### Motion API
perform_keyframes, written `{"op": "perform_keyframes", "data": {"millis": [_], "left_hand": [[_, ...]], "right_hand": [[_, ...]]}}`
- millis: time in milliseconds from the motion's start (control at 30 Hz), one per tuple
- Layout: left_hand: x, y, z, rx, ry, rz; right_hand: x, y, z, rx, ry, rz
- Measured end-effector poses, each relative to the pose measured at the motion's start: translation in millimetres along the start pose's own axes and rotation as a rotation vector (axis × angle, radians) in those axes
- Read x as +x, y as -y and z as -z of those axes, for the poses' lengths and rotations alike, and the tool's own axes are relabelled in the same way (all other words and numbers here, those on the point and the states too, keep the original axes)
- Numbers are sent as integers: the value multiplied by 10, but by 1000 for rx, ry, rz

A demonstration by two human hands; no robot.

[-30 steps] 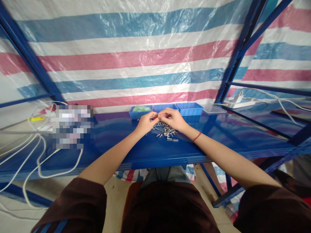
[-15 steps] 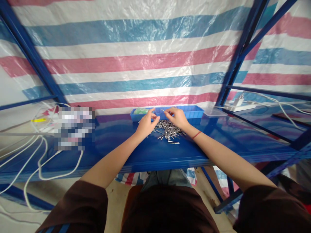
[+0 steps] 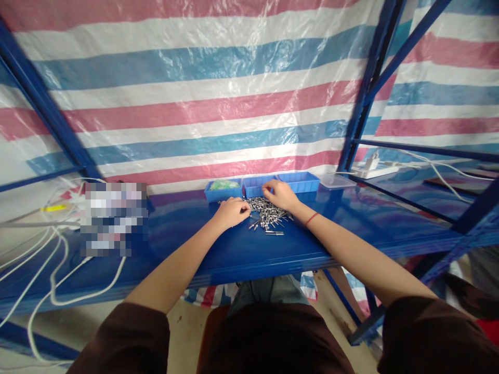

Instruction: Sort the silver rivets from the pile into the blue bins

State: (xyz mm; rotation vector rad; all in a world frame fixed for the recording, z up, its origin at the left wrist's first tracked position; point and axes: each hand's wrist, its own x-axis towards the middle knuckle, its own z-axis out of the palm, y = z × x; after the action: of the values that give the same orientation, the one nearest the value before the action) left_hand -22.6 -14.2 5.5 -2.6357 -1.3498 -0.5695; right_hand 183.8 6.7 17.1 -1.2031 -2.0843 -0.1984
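Observation:
A loose heap of small silver pop rivets [image 3: 268,212] lies on the blue tabletop [image 3: 234,254]. My left hand [image 3: 233,212] is at the heap's left edge, its fingers curled down and together; what they hold, if anything, is hidden. Over the back of the heap, my right hand [image 3: 282,194] is in front of the middle blue bin [image 3: 253,186], thumb and fingers closed in a pinch. Anything between those fingertips is too small to make out. A couple of rivets [image 3: 274,233] lie apart at the front.
Left of the middle bin stands a blue bin [image 3: 212,195] holding something pale green; another blue bin [image 3: 302,183] stands on the right. Beyond it are a clear plastic lid [image 3: 338,181] and a white power strip [image 3: 375,169]. White cables [image 3: 58,291] hang at left. Blue posts [image 3: 356,109] frame the bench.
My left hand has come down to the heap's left edge, and its spread fingers have curled. The right hand stays near the middle bin; the rivet at its fingertips no longer shows. The view has shifted.

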Motion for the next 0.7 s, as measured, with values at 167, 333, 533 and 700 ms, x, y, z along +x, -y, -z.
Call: {"op": "perform_keyframes", "data": {"millis": [167,333,533,700], "left_hand": [[23,-35,-33,-71,40,15],[16,-60,-69,-106,76,156],[3,-39,-52,-119,-79,145],[28,-49,-4,-390,-241,19]], "right_hand": [[-68,141,-31,105,93,182],[-100,194,-35,170,186,259],[-103,209,-14,223,241,244],[-97,219,26,274,184,199]]}}
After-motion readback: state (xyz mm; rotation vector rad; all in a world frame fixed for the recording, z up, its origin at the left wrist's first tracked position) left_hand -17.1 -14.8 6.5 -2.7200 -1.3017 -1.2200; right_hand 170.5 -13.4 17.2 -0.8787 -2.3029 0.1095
